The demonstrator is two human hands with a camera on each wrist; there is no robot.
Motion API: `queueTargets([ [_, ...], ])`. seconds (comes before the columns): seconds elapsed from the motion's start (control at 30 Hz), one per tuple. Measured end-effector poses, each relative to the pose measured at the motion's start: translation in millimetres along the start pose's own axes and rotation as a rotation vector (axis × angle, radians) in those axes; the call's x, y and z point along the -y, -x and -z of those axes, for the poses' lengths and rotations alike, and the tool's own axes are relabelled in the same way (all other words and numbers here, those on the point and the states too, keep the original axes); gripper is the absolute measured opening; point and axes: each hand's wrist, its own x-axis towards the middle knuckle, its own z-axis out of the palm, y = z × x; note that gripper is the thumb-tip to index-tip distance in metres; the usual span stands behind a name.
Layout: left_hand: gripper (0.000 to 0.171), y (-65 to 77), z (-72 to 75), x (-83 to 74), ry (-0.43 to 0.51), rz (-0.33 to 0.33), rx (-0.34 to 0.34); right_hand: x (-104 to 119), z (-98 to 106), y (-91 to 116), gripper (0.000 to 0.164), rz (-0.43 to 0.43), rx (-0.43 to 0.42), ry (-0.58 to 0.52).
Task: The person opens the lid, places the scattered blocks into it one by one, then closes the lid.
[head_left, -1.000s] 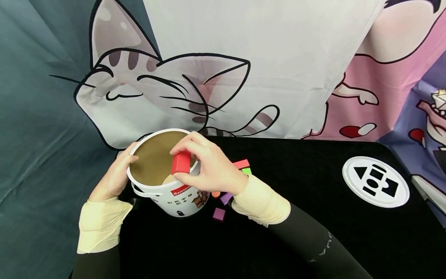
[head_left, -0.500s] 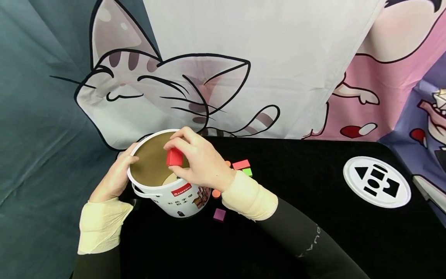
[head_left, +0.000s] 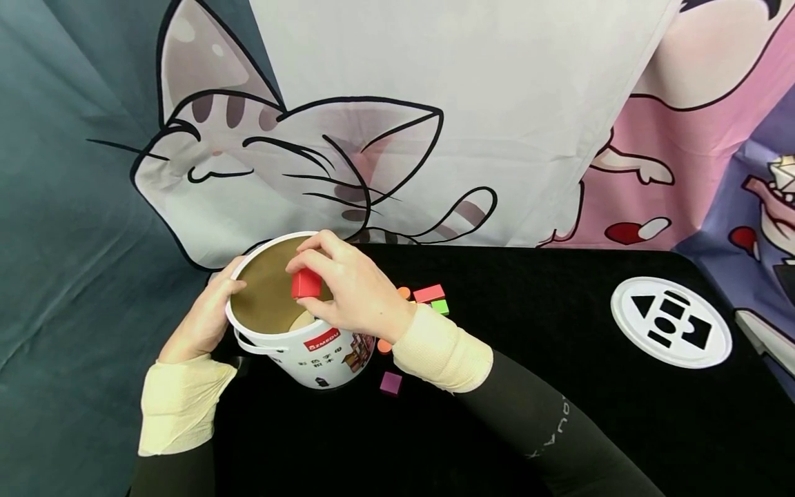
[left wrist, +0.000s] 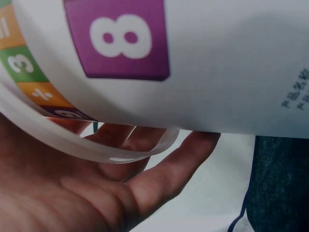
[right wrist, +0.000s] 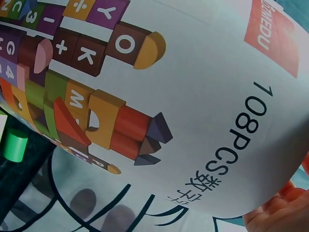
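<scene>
A white plastic bucket [head_left: 323,355] with printed block pictures stands upright on the black table. My left hand [head_left: 205,310] grips its left side, thumb over the rim and fingers along the outer wall. In the left wrist view the fingers pass behind the bucket's white handle [left wrist: 111,157]. My right hand [head_left: 357,283] pinches a red block [head_left: 306,284] between thumb and fingers, over the bucket's opening. Part of a pale round shape [head_left: 302,320] shows inside near the bottom. In the right wrist view the printed bucket wall [right wrist: 203,96] fills most of the frame.
Right of the bucket lie a red block [head_left: 429,293], a light green block [head_left: 440,307], orange round pieces [head_left: 384,346] and a purple block [head_left: 390,383]. A green cylinder [right wrist: 15,145] shows in the right wrist view. A white lid [head_left: 671,322] with shaped cutouts lies far right.
My right hand has moved left with the red block, from near the bucket's right rim to farther over the opening, then nearly stopped. The left hand has stayed on the rim.
</scene>
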Motion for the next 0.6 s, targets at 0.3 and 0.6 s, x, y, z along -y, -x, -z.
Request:
queueTargets([
  [0.3, 0.050, -0.4, -0.6, -0.5, 0.003, 0.003, -0.008, -1.1, -0.7, 1.2, 0.032, -0.004, -0.005, -0.016],
  [0.6, 0.050, 0.2, -0.2, -0.4, -0.011, 0.009, -0.012, -1.4, 2.3, 1.2, 0.082, -0.011, 0.002, 0.109],
])
